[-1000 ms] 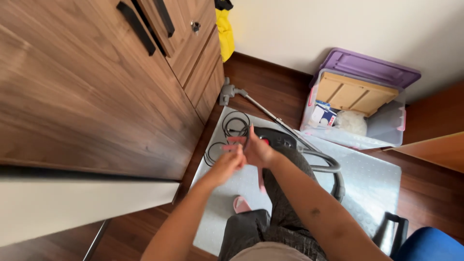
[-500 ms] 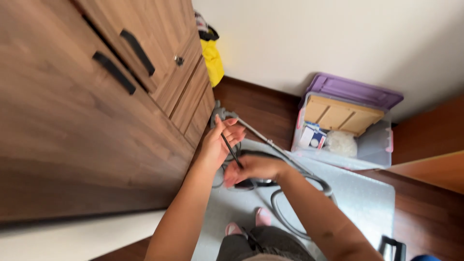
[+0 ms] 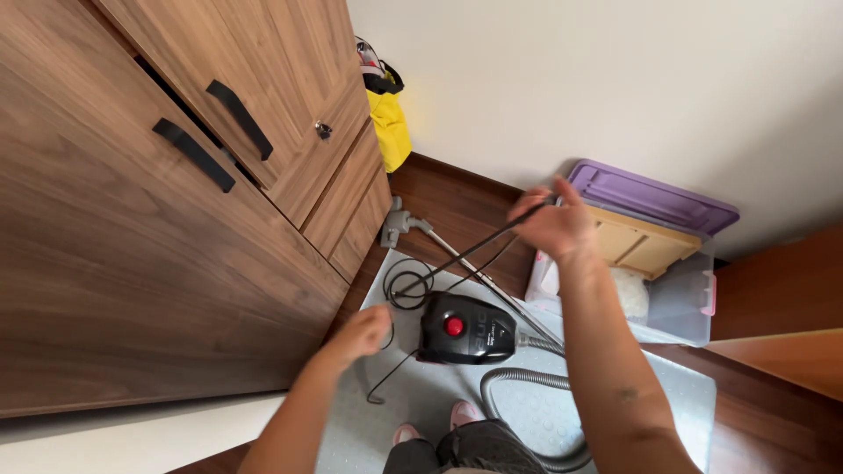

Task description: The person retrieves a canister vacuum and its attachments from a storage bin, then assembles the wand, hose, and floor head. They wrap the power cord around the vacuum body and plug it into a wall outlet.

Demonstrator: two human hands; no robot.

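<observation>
A black canister vacuum cleaner [image 3: 465,329] with a red button sits on a pale floor mat [image 3: 632,399] below me. Its black power cord [image 3: 457,259] runs up from loose coils beside the vacuum to my right hand [image 3: 551,224], which is raised high and grips the cord. My left hand [image 3: 360,333] is lower, left of the vacuum, fingers closed around a lower stretch of the same cord. The grey ribbed hose [image 3: 527,386] curls from the vacuum toward my feet. A metal wand with a floor head [image 3: 399,224] lies toward the wall.
A wooden cabinet [image 3: 158,219] with black handles stands close on the left. A yellow bag [image 3: 389,127] hangs by the wall. A clear storage bin with a purple lid [image 3: 654,197] holds a wooden board at the right. Dark wood flooring surrounds the mat.
My hands were together on the cord; now the right hand has risen up and right, drawing the cord out, while the left has dropped beside the vacuum.
</observation>
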